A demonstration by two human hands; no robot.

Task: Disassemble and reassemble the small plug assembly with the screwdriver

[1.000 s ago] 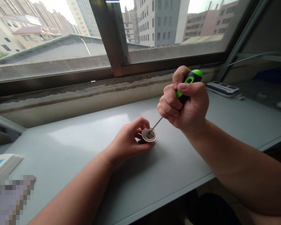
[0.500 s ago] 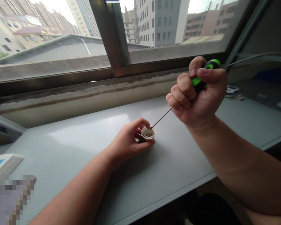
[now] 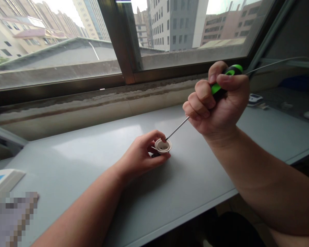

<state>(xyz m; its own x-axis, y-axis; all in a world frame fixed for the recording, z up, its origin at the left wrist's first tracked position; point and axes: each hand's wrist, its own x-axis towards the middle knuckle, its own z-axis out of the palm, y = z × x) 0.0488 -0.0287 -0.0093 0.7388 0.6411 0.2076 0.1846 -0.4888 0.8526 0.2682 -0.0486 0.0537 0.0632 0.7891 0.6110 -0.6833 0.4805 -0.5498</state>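
Observation:
My left hand is closed round a small round white socket-like part, its open side facing up, low over the grey table. Something dark shows under the part, mostly hidden by my fingers. Raised to the right, my right hand is wrapped round the green and black handle of a screwdriver. The thin metal shaft slants down to the left. Its tip is at the upper rim of the white part, beside my left index finger; whether it touches anything is too small to tell.
A white device with a blue panel lies at the left edge, above a pixelated object. Another small device stands at the back right. A window frame runs behind the table.
The screwdriver tip has shifted very slightly up at the rim of the white part. Both hands keep nearly the same place and hold.

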